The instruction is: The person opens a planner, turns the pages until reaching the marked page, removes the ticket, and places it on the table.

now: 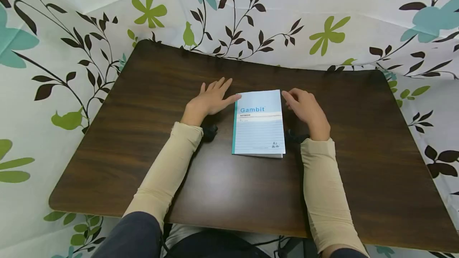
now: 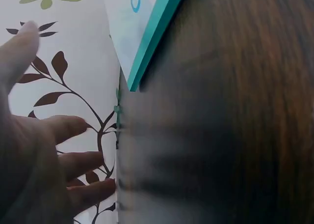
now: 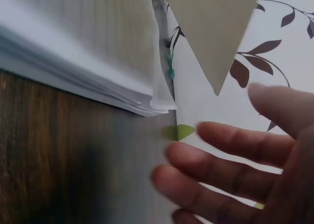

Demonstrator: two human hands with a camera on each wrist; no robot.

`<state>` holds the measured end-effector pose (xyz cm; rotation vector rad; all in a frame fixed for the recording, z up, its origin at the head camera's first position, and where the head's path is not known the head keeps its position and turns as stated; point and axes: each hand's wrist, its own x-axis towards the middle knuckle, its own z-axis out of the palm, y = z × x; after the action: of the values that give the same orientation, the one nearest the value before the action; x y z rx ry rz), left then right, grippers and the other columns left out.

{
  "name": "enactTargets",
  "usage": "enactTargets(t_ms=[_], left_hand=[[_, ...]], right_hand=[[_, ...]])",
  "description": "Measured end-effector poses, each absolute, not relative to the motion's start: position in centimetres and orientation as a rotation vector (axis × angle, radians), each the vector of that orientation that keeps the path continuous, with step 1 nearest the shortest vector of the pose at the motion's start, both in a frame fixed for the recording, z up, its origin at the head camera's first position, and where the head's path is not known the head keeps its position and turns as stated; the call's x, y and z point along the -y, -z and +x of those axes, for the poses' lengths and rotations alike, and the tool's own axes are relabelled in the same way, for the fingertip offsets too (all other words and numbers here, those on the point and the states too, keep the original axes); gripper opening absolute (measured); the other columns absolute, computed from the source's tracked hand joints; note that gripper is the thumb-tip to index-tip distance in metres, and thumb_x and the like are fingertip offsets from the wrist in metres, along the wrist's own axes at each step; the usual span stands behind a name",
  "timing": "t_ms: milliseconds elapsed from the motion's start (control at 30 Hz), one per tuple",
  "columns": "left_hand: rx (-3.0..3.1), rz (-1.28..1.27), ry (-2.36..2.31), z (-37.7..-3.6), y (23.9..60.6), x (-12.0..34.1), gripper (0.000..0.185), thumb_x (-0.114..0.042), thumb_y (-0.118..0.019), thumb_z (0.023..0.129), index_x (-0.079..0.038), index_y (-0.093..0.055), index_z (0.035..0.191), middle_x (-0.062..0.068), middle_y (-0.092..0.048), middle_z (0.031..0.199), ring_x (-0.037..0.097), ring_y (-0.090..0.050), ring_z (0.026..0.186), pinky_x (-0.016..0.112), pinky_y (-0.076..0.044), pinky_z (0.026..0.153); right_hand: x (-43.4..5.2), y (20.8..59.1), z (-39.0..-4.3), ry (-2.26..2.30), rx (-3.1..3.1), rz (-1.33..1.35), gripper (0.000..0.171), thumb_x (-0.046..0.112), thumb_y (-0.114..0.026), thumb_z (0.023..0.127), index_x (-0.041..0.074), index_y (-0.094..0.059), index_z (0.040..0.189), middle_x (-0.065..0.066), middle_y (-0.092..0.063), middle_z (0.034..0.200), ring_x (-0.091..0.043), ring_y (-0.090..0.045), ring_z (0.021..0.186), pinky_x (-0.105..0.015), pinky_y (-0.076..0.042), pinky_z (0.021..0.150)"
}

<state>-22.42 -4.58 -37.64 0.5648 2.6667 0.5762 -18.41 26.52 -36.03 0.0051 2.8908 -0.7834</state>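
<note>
A thin notebook (image 1: pixel 258 136) with a pale blue cover, the word "Gambit" and a teal spine lies on the table in front of the person. My left hand (image 1: pixel 210 100) is at its upper left, fingers spread and thumb reaching to the top corner by the spine. Near the upper right corner is my right hand (image 1: pixel 305 108), its fingers loosely bent. In the right wrist view the cover (image 3: pixel 213 32) stands raised off the pages (image 3: pixel 98 52), showing its beige underside, and the right fingers (image 3: pixel 221 165) are apart from it with nothing between them.
The dark wooden table (image 1: pixel 118 150) has rounded corners. A white curtain (image 1: pixel 287 7) printed with leaves, flowers and birds hangs along the back and sides. Cables (image 1: pixel 276 242) show below the front edge.
</note>
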Motion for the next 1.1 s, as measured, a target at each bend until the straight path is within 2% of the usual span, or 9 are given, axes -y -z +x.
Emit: enactTargets(t_ms=[233,533,767,1100], left_hand=[[-2.555,0.548,-0.493,-20.4,38.3,5.4,0.103,-0.087,-0.032,0.077,-0.029,0.003,0.154,0.004,0.007,0.163,0.030,0.009,0.150,0.059,0.004,0.117],[-2.585,0.705,-0.443,-18.1,39.0,5.1,0.110,-0.083,-0.050,0.072,-0.031,0.000,0.154,0.005,0.013,0.162,0.033,0.017,0.148,0.059,0.010,0.116],[-2.557,0.726,-0.462,-16.7,39.9,5.9,0.117,-0.077,-0.063,0.068,-0.031,0.001,0.154,0.010,0.016,0.161,0.037,0.020,0.146,0.063,0.012,0.113],[-2.559,0.777,-0.458,-17.4,39.9,5.4,0.117,-0.080,-0.061,0.067,-0.033,0.002,0.154,0.008,0.020,0.160,0.036,0.024,0.145,0.062,0.014,0.113]], right_hand=[[-25.9,35.5,-18.3,0.671,-2.784,-0.063,0.068,0.064,-0.036,0.094,0.006,-0.058,0.121,-0.014,-0.066,0.098,-0.026,-0.062,0.088,-0.045,-0.049,0.082],[-26.0,35.5,-17.8,0.684,-2.750,-0.138,0.039,0.042,-0.045,0.100,0.008,-0.064,0.097,-0.009,-0.063,0.081,-0.022,-0.058,0.073,-0.034,-0.046,0.067],[-25.5,36.8,-17.3,0.720,-2.710,-0.159,0.035,0.037,-0.048,0.099,0.008,-0.060,0.084,-0.008,-0.060,0.074,-0.020,-0.053,0.067,-0.031,-0.042,0.063],[-26.0,35.7,-17.2,0.801,-2.712,-0.200,0.036,0.033,-0.045,0.101,0.007,-0.060,0.082,-0.009,-0.058,0.070,-0.021,-0.053,0.063,-0.031,-0.042,0.061]])
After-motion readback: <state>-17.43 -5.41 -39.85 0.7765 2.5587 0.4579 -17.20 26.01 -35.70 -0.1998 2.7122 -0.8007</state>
